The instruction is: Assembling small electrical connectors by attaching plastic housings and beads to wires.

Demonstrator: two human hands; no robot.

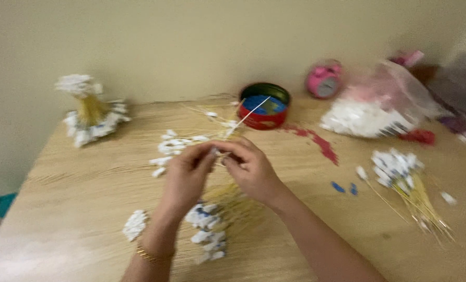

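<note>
My left hand (pixel 186 175) and my right hand (pixel 251 169) meet over the middle of the wooden table (pixel 86 209). Their fingertips pinch together on a thin stick (pixel 251 111) that slants up and away toward a round red tin (pixel 264 106). A small white piece sits where the fingertips touch. Below my wrists lies a bundle of thin sticks with white and blue tips (pixel 212 227). More white-tipped sticks (pixel 178 143) lie just beyond my hands. The picture is blurred.
A finished white and yellow stick ornament (pixel 89 112) stands at the far left. A second bundle of tipped sticks (pixel 405 180) lies at the right. A clear bag of white pieces (pixel 371 112) and a pink alarm clock (pixel 324 79) sit at the back right. Red smears (pixel 319 141) mark the table.
</note>
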